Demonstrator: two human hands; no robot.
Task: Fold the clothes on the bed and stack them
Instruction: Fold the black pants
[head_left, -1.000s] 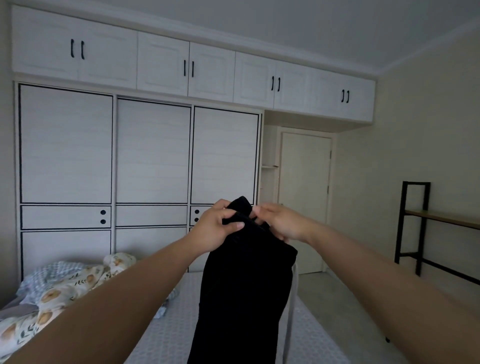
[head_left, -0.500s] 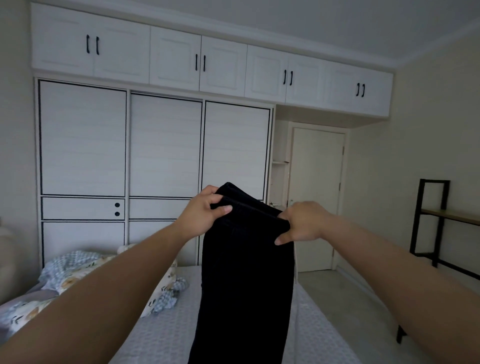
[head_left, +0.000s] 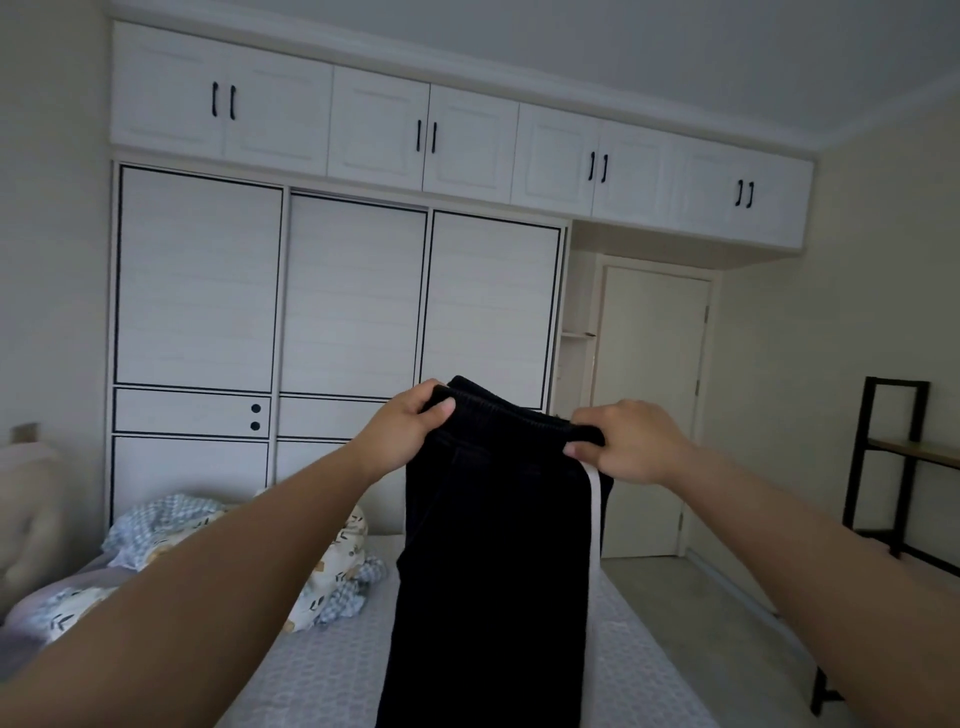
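The room is dim and evenly lit — soft, cool daylight with no glare and only faint shadows. The black trousers (head_left: 498, 545) read as a near-featureless dark mass. Wide-angle distortion bows the wardrobe (head_left: 337, 291) and ceiling lines toward 10 and 2 o'clock — the forearms look slightly soft.

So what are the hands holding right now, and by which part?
Both hold the black trousers by the elastic waistband: the left hand grips its left end, the right hand its right end, the legs hanging above the bed.
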